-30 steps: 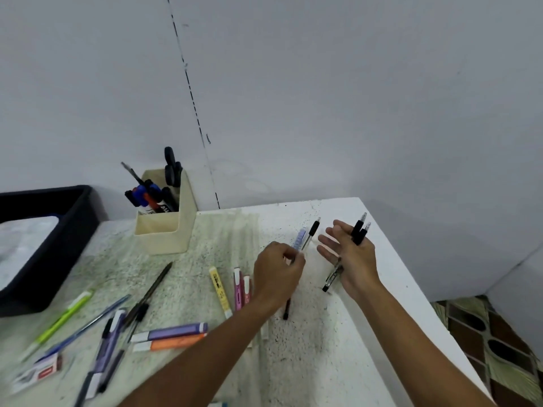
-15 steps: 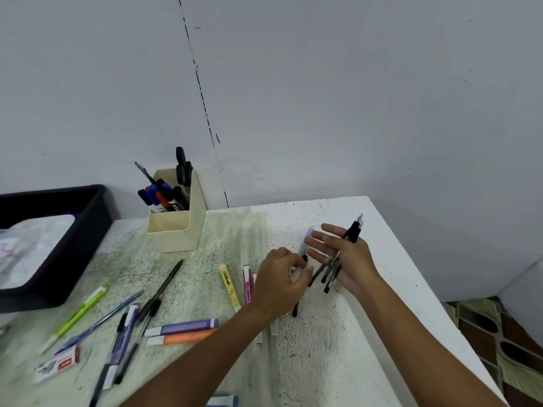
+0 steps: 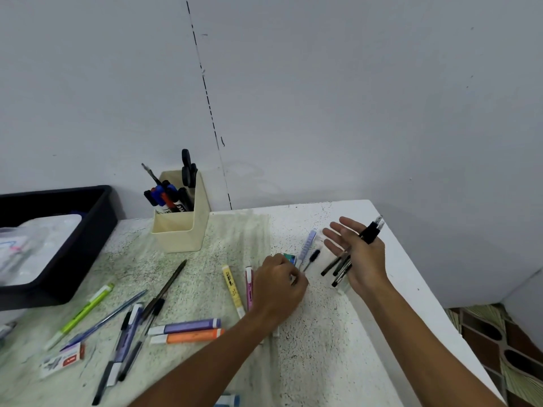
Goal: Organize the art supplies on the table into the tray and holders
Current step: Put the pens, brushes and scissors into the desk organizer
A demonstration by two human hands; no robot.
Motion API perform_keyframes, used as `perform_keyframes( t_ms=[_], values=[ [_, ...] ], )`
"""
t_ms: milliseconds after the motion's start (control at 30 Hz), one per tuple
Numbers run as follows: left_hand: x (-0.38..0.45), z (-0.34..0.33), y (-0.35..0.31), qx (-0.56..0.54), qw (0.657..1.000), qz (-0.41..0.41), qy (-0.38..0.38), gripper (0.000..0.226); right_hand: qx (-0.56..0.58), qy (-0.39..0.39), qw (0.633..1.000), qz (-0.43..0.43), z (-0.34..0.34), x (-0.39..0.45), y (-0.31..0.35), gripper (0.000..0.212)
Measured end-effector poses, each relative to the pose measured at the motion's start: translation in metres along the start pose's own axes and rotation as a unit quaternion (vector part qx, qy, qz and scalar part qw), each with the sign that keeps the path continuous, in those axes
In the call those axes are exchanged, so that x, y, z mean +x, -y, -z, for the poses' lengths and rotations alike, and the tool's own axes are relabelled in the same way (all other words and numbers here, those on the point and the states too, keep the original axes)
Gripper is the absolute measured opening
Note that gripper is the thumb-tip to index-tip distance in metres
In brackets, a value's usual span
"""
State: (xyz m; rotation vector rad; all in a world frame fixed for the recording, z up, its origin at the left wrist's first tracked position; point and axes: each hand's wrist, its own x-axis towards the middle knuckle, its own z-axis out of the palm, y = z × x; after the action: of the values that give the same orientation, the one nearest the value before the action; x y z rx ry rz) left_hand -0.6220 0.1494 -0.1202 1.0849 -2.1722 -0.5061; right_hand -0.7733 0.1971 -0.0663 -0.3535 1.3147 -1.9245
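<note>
A plain pale grey wall (image 3: pixel 323 98) fills the upper view, crossed by a thin dark dashed line (image 3: pixel 207 101) running down to the surface. The white surface (image 3: pixel 323 348) is speckled with dark flecks and stained greenish on its left part. At lower right lies a patterned floor (image 3: pixel 499 348) in brown and green.
</note>
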Motion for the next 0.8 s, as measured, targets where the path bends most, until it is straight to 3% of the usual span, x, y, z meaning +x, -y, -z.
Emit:
perform_keyframes(
  t_ms=[100,233,367,500,800],
  values=[
    [0.011,0.012,-0.006,-0.116,0.99,0.068,-0.049,0.009,0.011,-0.008,0.999,0.035,-0.005,0.0,0.005,0.018],
    [0.024,0.024,-0.009,-0.186,0.977,0.073,-0.073,0.009,0.052,0.036,0.997,-0.033,-0.021,-0.005,0.003,0.021],
    [0.028,0.035,-0.011,-0.152,0.985,0.025,-0.071,0.005,0.091,0.105,0.988,-0.071,-0.049,-0.019,-0.01,0.031],
    [0.027,0.044,-0.002,-0.122,0.991,-0.023,-0.051,0.016,0.129,0.096,0.983,-0.091,-0.074,-0.024,-0.02,0.028],
    [0.021,0.082,0.042,-0.083,0.994,-0.07,-0.034,0.024,0.047,0.117,0.986,-0.106,-0.117,-0.029,-0.046,0.023]
  ],
)
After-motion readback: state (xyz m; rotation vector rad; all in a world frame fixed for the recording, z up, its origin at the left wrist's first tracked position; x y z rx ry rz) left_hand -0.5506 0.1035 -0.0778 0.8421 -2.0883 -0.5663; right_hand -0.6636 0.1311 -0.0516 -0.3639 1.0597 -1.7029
